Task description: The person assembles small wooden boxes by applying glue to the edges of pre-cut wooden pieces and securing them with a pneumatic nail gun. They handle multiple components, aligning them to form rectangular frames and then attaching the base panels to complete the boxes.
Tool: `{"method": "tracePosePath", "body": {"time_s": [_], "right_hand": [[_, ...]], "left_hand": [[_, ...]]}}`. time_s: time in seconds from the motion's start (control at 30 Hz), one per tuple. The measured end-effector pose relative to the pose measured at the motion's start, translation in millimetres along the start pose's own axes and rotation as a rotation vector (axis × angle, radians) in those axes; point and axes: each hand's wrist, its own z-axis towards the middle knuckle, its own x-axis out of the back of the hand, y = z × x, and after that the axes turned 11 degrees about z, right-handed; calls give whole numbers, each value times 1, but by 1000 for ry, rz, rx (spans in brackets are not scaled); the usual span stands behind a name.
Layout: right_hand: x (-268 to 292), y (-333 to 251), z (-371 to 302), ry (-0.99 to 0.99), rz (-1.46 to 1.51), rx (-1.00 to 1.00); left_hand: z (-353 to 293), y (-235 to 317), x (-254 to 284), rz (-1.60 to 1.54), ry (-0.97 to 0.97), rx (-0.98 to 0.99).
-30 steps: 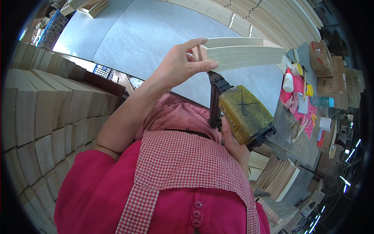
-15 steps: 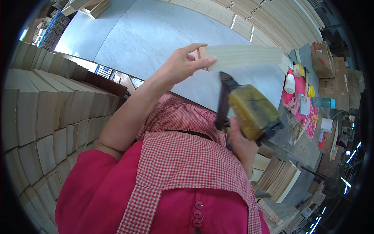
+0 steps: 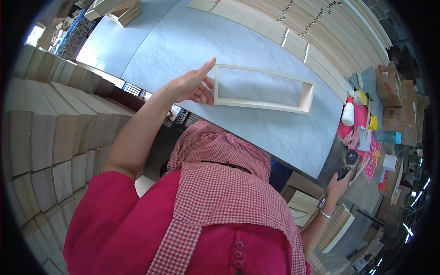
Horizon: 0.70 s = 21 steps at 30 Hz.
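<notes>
A pale rectangular wooden frame (image 3: 263, 106) lies on the grey-blue tabletop, its long sides running left to right. At its left end is my left hand (image 3: 195, 88), thumb stretched toward the far corner and fingers partly curled beside the end piece. It looks open, resting against the wood rather than wrapped round it. Out to the right, my right hand (image 3: 338, 185) is closed around the black handle of a nail gun (image 3: 351, 158). The tool is seen end-on, so most of its body is hidden.
Stacked wooden strips (image 3: 321, 27) line the table's far side. Wooden blocks (image 3: 41, 133) are piled at the left. A white bottle (image 3: 348, 114), a teal-lidded jar (image 3: 387, 136) and cardboard boxes (image 3: 398, 101) stand on the right. Another wooden frame (image 3: 124, 13) sits far left.
The wooden frame has come down flat on the table, and my left hand has loosened from its end. My right hand has carried the nail gun away to the right side.
</notes>
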Motion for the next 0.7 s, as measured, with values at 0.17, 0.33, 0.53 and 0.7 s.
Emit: {"method": "tracePosePath", "body": {"time_s": [0.17, 0.33, 0.53, 0.7], "right_hand": [[-10, 1, 16, -108, -232, -270], [-9, -14, 48, -77, -210, -242], [-41, -43, 122, 224, 196, 190], [-106, -72, 200, 105, 76, -7]], "left_hand": [[-4, 6, 9, 124, 322, -93], [1, 2, 15, 12, 726, -272], [-4, 18, -26, 62, 710, -381], [-15, 39, -99, 597, 736, -707]]}}
